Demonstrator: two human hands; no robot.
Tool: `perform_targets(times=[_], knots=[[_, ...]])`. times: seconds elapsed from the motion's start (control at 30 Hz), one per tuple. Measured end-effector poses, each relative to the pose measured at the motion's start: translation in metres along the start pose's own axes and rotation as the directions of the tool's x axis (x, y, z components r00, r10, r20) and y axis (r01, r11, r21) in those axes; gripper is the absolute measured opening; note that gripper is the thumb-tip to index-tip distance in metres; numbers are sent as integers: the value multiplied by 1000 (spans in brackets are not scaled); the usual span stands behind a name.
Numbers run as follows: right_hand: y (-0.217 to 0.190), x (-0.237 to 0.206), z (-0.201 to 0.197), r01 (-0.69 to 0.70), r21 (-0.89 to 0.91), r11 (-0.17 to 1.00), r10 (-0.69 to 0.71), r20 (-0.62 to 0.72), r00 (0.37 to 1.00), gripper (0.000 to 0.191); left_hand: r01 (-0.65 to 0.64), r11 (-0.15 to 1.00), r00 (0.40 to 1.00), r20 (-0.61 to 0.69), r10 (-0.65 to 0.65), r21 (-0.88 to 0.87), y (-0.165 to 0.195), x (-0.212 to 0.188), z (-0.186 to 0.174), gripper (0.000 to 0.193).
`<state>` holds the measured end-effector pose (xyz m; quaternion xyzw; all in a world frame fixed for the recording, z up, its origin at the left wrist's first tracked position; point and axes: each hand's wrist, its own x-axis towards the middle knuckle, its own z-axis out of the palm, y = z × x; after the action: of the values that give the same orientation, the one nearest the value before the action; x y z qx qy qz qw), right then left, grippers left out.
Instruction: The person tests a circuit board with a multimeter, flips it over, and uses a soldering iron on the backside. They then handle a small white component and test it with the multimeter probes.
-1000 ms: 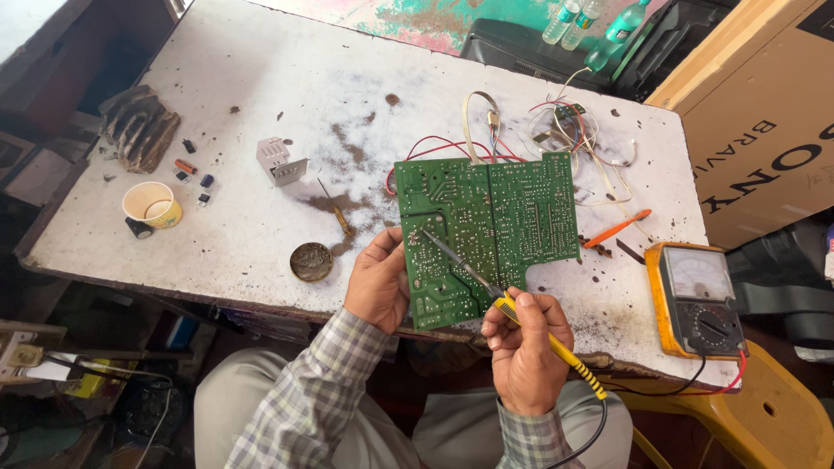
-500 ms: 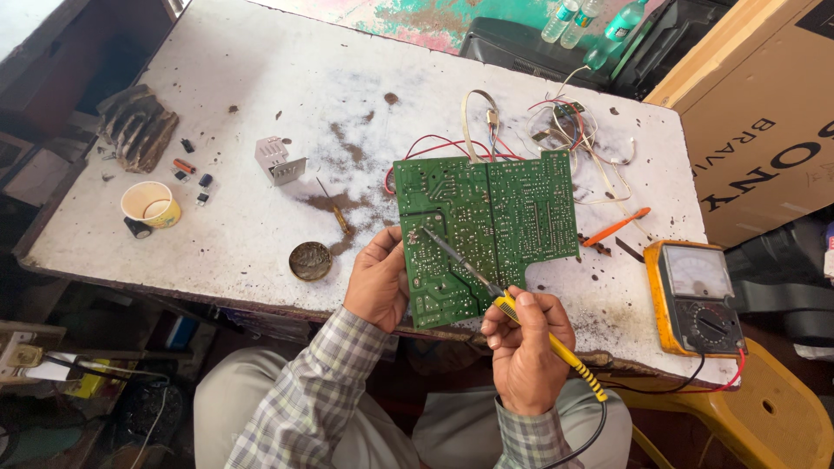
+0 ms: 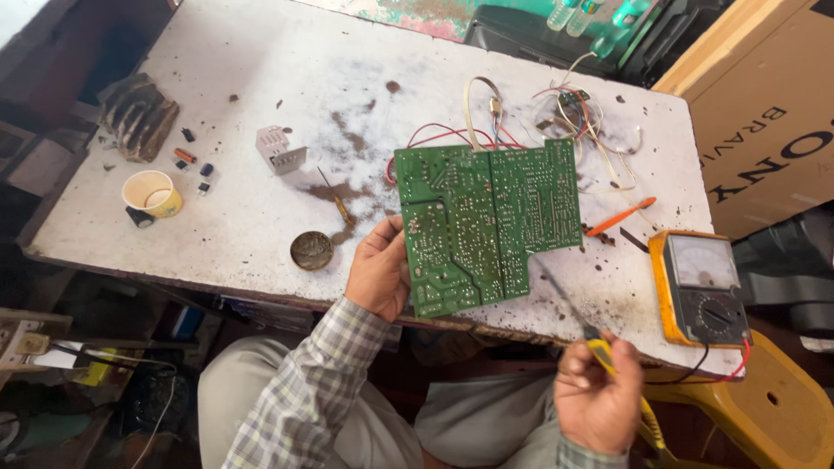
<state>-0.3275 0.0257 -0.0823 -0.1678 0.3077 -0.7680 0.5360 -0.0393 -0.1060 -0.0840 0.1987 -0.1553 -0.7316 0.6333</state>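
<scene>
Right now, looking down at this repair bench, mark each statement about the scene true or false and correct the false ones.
1. The left hand holds the green circuit board. True.
2. The soldering iron tip touches the board. False: the right hand holds it clear of the board.
3. The analogue multimeter lies right of the board. True.
4. The paper cup stands on the multimeter. False: it stands on the white table, far left.
</scene>
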Motion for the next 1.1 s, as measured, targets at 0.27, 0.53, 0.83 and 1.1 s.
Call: perform_targets(times=[0.27, 0.53, 0.83, 1.1], knots=[[-32, -14, -88, 13, 188, 982, -3, -55, 998, 26, -14, 1000, 1000, 5, 13, 19, 0, 0, -1, 8], [-16, -11, -138, 6, 279, 960, 18, -83, 996, 21, -33, 999, 999, 14, 32, 29, 0, 0, 1, 7], [-18, -15, -90, 94, 129, 987, -87, -62, 994, 19, -43, 997, 994, 98, 50, -71, 4, -2, -1, 11], [11, -37, 61, 360, -493, 792, -205, 341, 918, 16, -84, 989, 991, 93, 95, -121, 7, -7, 5, 22]])
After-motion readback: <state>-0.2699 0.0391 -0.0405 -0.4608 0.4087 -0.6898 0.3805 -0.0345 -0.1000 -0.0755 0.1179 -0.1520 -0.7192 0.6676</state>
